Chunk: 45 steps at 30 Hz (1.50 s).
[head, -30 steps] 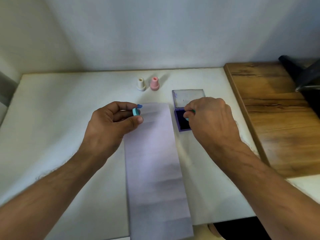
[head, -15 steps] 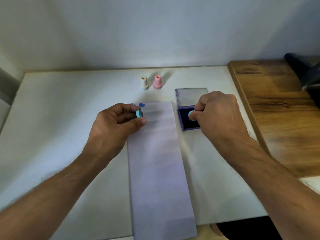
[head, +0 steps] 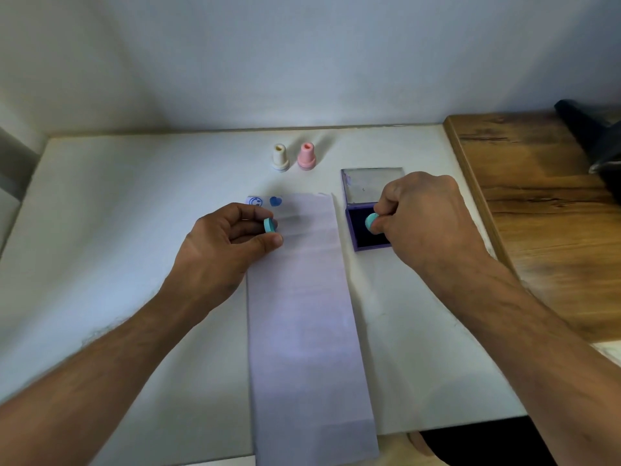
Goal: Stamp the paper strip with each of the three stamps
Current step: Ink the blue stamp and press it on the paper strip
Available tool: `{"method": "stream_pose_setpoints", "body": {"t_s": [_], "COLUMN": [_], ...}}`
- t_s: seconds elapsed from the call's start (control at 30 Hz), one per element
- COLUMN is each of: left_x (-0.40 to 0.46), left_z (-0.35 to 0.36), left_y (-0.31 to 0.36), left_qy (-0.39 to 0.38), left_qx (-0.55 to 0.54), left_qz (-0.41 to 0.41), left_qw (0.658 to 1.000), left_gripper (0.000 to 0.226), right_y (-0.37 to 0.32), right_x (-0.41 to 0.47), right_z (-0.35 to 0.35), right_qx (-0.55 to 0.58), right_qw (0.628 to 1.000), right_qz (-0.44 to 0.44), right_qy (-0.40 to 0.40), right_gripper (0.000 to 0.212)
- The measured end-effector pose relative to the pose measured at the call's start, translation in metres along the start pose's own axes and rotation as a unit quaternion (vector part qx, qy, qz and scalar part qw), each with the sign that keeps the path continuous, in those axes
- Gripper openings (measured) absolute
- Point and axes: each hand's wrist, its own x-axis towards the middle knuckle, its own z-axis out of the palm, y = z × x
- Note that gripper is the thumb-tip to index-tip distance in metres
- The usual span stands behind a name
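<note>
A long pale paper strip (head: 302,314) lies on the white table (head: 117,230), with a blue smiley print (head: 256,201) and a blue heart print (head: 276,201) at its far left end. My left hand (head: 232,243) rests on the strip's left edge and pinches a small teal cap (head: 268,225). My right hand (head: 423,220) grips a teal stamp (head: 371,222), tilted over the dark pad of the open purple ink pad (head: 366,237). A cream stamp (head: 280,157) and a pink stamp (head: 306,156) stand upright behind the strip.
A wooden board (head: 544,210) sits to the right of the white table. A dark object (head: 594,136) lies at its far right. The ink pad's clear lid (head: 373,185) lies open behind it. The strip overhangs the table's near edge.
My right hand has lifted the teal stamp off the ink pad and tilted it, so its round face now shows. My left hand has stayed on the strip with the cap.
</note>
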Motion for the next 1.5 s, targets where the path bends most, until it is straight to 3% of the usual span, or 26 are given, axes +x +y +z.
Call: {"method": "stream_pose_setpoints", "body": {"t_s": [0.23, 0.33, 0.4, 0.57, 0.7, 0.77, 0.87, 0.93, 1.0, 1.07, 1.2, 1.27, 1.33, 1.5], "left_x": [0.001, 0.002, 0.003, 0.005, 0.005, 0.005, 0.005, 0.005, 0.005, 0.006, 0.007, 0.008, 0.008, 0.008], "left_z": [-0.002, -0.001, -0.001, -0.001, -0.002, -0.002, -0.002, -0.001, -0.001, -0.001, -0.002, -0.002, -0.002, -0.001], "left_y": [-0.001, -0.001, -0.001, -0.001, -0.001, -0.002, -0.004, -0.004, -0.004, -0.004, -0.005, -0.006, -0.007, -0.006], "left_qy": [-0.011, -0.006, -0.006, -0.007, -0.011, -0.014, -0.013, -0.013, -0.013, -0.011, -0.012, -0.015, -0.017, -0.016], "left_qx": [-0.009, -0.009, -0.008, -0.01, -0.017, -0.022, -0.028, -0.033, -0.038, -0.032, -0.029, -0.033, -0.039, -0.034], "left_qz": [-0.007, -0.01, -0.01, -0.011, -0.012, -0.011, -0.009, -0.009, -0.009, -0.005, -0.006, -0.007, -0.008, 0.0], "left_qw": [1.0, 1.0, 1.0, 1.0, 1.0, 1.0, 0.999, 0.999, 0.999, 0.999, 0.999, 0.999, 0.999, 0.999], "left_gripper": [0.027, 0.027, 0.028, 0.027, 0.026, 0.026, 0.026, 0.025, 0.025, 0.025, 0.024, 0.024, 0.024, 0.026], "right_y": [0.001, -0.003, -0.002, 0.009, 0.008, 0.0, -0.014, -0.022, -0.026, -0.031, -0.033, -0.033, -0.033, -0.035], "right_x": [0.005, 0.014, 0.018, 0.012, 0.016, 0.014, 0.01, 0.004, -0.002, -0.006, -0.011, -0.01, -0.009, -0.005], "right_z": [-0.003, -0.009, -0.011, -0.006, -0.007, -0.005, 0.002, 0.005, 0.007, 0.01, 0.016, 0.02, 0.025, 0.029], "right_qx": [-0.004, -0.026, -0.022, 0.107, 0.277, 0.427, 0.682, 0.768, 0.805, 0.816, 0.817, 0.809, 0.792, 0.677], "right_qw": [1.0, 0.997, 0.991, 0.992, 0.954, 0.891, 0.688, 0.565, 0.494, 0.468, 0.461, 0.483, 0.531, 0.715], "right_qz": [-0.008, 0.005, 0.052, 0.046, 0.113, 0.15, 0.221, 0.244, 0.239, 0.225, 0.223, 0.221, 0.217, 0.171], "right_qy": [-0.019, -0.074, -0.124, -0.037, -0.027, -0.04, -0.112, -0.177, -0.227, -0.254, -0.265, -0.252, -0.211, -0.041], "right_gripper": [0.019, 0.002, 0.023, 0.016, 0.016, 0.012, 0.01, 0.014, 0.018, 0.022, 0.027, 0.027, 0.025, 0.021]}}
